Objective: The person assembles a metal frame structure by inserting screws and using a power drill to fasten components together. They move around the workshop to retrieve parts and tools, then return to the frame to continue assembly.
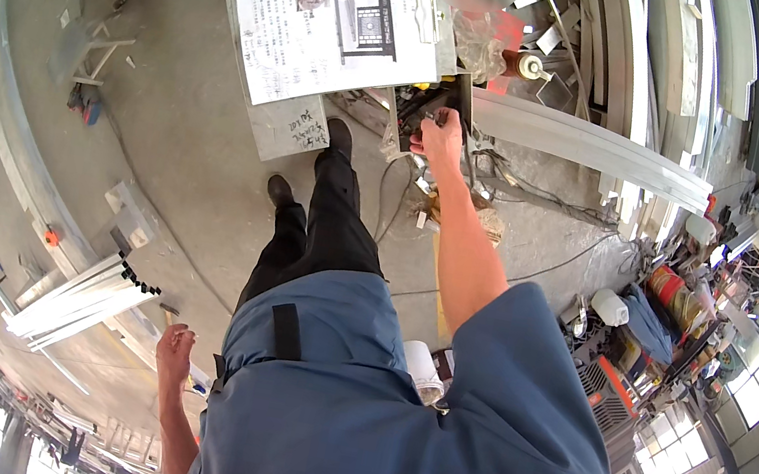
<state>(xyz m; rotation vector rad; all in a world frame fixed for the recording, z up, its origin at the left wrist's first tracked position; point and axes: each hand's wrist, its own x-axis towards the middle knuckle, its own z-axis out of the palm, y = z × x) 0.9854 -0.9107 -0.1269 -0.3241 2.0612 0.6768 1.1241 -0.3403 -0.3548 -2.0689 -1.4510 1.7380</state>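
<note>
My right hand (440, 138) reaches over an open metal box (466, 100) that holds dark and yellow small items. Its fingers are pinched together at the box, and whatever lies between them is too small to make out. Low on my left side hangs my left hand (173, 351), its fingers curled. A small hammer (171, 310) with a brown handle sticks out from these fingers. Left of the box, a clipboard with a printed sheet (328, 66) rests on a grey metal surface (288, 132).
Long pale metal profiles (598, 149) lie to the right of the box, beside a bottle with a pale cap (529, 67). Cables (548, 201) trail over the floor. At the left lies a bundle of white bars (89, 303). A white bucket (423, 367) stands by my right hip.
</note>
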